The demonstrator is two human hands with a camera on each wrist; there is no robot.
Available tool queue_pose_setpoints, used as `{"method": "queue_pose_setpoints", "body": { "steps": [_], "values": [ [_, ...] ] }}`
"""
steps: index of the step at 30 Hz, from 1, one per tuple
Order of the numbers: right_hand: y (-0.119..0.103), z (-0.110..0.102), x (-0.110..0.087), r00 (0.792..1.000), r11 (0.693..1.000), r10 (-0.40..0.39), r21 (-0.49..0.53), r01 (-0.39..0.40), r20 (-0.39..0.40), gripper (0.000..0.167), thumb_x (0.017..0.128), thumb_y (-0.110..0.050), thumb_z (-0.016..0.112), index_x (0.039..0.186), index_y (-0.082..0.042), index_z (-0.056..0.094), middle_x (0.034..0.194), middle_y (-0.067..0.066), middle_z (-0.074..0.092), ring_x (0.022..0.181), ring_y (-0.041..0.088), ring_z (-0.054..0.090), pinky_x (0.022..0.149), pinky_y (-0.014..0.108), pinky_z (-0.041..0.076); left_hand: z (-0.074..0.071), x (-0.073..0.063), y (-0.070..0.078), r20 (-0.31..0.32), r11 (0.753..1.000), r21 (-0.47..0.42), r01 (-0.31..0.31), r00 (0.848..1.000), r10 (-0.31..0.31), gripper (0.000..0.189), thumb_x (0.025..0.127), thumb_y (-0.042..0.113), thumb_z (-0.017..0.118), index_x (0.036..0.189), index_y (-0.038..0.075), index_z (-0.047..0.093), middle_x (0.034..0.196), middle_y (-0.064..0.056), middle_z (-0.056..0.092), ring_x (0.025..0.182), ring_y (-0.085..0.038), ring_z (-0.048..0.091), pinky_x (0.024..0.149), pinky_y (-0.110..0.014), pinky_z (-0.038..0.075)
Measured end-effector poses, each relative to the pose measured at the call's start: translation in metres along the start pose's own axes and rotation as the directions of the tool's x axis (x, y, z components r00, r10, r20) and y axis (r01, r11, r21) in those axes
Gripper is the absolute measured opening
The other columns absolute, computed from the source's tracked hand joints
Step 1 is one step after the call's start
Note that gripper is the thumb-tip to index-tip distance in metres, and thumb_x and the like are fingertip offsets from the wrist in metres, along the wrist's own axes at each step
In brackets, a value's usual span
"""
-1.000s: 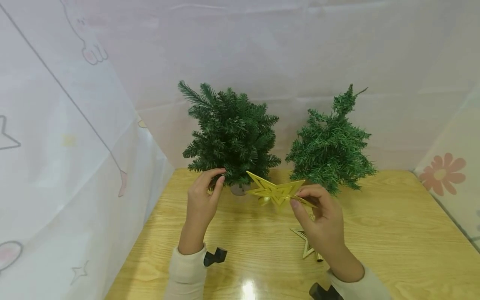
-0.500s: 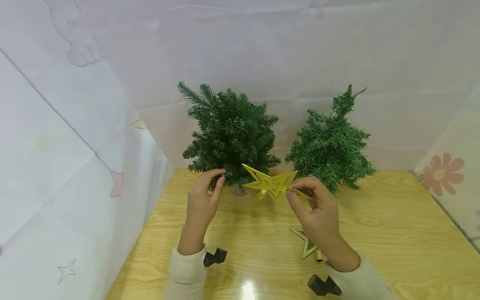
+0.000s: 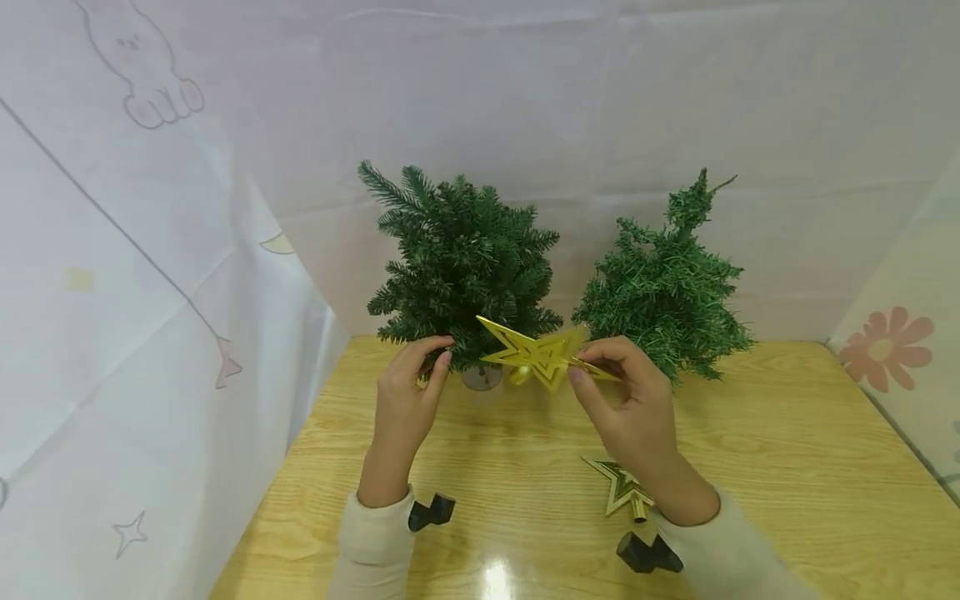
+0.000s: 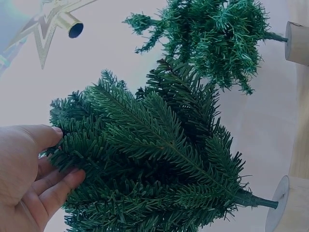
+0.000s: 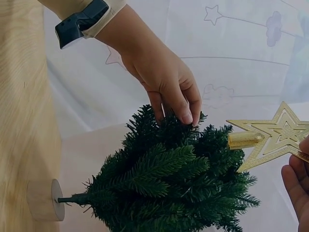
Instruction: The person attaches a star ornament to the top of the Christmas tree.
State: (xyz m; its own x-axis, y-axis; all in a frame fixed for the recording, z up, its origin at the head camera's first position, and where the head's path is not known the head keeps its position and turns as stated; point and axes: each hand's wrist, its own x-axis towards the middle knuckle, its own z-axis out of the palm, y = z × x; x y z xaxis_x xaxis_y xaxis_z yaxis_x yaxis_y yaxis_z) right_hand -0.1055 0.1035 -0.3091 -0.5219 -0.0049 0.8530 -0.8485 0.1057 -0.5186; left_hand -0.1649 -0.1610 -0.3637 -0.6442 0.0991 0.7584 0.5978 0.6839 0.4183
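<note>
Ok so it's a wood-grain table (image 3: 480,467), and on a clock face centred on the gold star (image 3: 543,357), the spare star (image 3: 621,485) lies at about 5. The gold one's in the air above the table, probably light, stiff, a bit slick and snappable at the points, so I'd pinch a flat arm like the right hand (image 3: 633,404) does from 4 o'clock, tube (image 5: 244,140) left free. Left hand (image 3: 405,392), arm stretched forward at 9, pinches branch tips on the fuller tree (image 3: 465,258) at 11, scruffier tree (image 3: 663,292) at 2.
</note>
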Motion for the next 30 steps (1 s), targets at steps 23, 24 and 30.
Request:
{"method": "queue_pose_setpoints", "body": {
  "steps": [23,24,30],
  "values": [
    [0.009,-0.002,0.013,0.999,1.000,-0.013,-0.002,0.013,0.035,0.029,0.077,0.026,0.063,0.101,0.010,0.060,0.101,0.016,0.063,0.098,0.017,0.064,0.083,0.025,0.054,0.000,0.001,-0.001,-0.006,1.000,-0.011,-0.015,1.000,0.015,0.022,0.098,0.020,0.061,0.119,0.014,0.067,0.112,-0.002,0.067,0.095,-0.015,0.063,0.075,-0.033,0.056],
    [0.013,-0.003,0.011,0.999,1.000,-0.010,0.005,0.010,0.035,0.030,0.077,0.027,0.063,0.102,0.009,0.060,0.102,0.014,0.063,0.098,0.018,0.064,0.082,0.025,0.055,0.000,0.001,-0.001,-0.006,1.000,-0.012,-0.017,1.000,0.017,0.022,0.099,0.021,0.061,0.119,0.014,0.067,0.111,-0.002,0.067,0.094,-0.015,0.063,0.075,-0.033,0.055],
    [0.022,-0.005,0.009,0.999,0.999,-0.010,0.032,0.009,0.038,0.032,0.078,0.026,0.063,0.104,0.008,0.060,0.102,0.016,0.062,0.096,0.019,0.065,0.079,0.025,0.056,0.001,0.001,-0.001,-0.001,0.999,-0.019,-0.025,1.000,0.025,0.023,0.100,0.024,0.059,0.119,0.015,0.067,0.111,-0.001,0.067,0.093,-0.014,0.063,0.075,-0.032,0.055]
  ]
}}
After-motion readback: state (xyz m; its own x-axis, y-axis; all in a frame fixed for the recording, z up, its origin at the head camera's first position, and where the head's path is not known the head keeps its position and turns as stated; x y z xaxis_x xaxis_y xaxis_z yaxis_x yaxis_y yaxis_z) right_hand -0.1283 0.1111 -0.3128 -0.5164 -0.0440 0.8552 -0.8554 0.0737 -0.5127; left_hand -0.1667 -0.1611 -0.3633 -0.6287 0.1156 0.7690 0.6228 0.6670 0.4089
